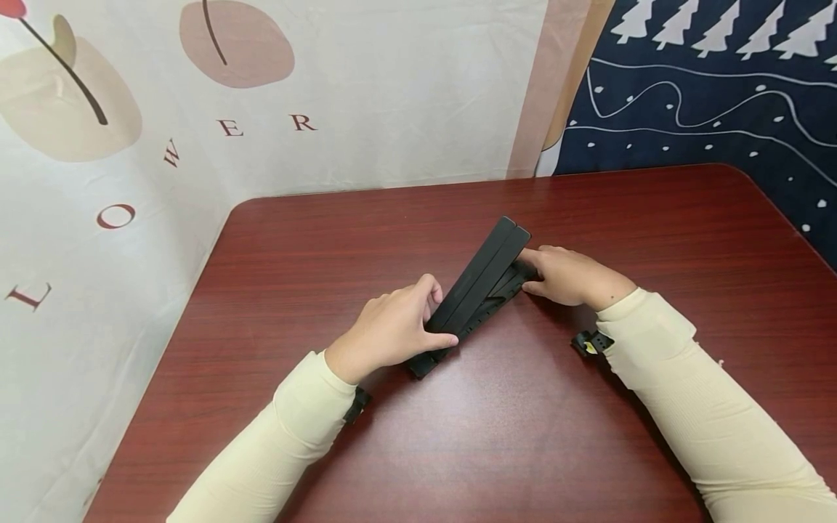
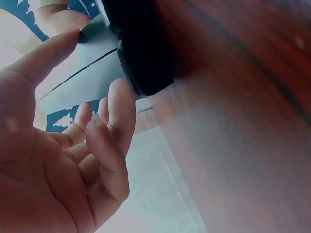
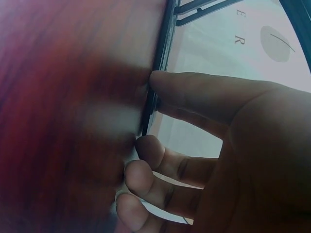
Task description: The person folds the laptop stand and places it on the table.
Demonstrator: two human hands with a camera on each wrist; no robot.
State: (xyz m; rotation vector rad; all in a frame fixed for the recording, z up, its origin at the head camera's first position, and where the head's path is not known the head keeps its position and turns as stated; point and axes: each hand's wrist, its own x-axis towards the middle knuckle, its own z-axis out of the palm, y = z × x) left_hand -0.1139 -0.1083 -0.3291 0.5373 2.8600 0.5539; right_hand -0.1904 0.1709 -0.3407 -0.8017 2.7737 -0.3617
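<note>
A black folding stand rests at a slant on the table, its long two-strip panel raised at an angle over a flatter notched base. My left hand pinches the panel's near end, thumb on one side and fingers on the other. Up close in the left wrist view, the panel lies between thumb and index finger. At the far end, my right hand pinches the base. The right wrist view shows the thumb against the base's dark edge, with several fingertips low at the tabletop.
The reddish-brown wooden table has rounded far corners. Behind it hang a pale printed cloth and, at the right, a navy cloth with white trees. Dark wrist devices sit at both cuffs.
</note>
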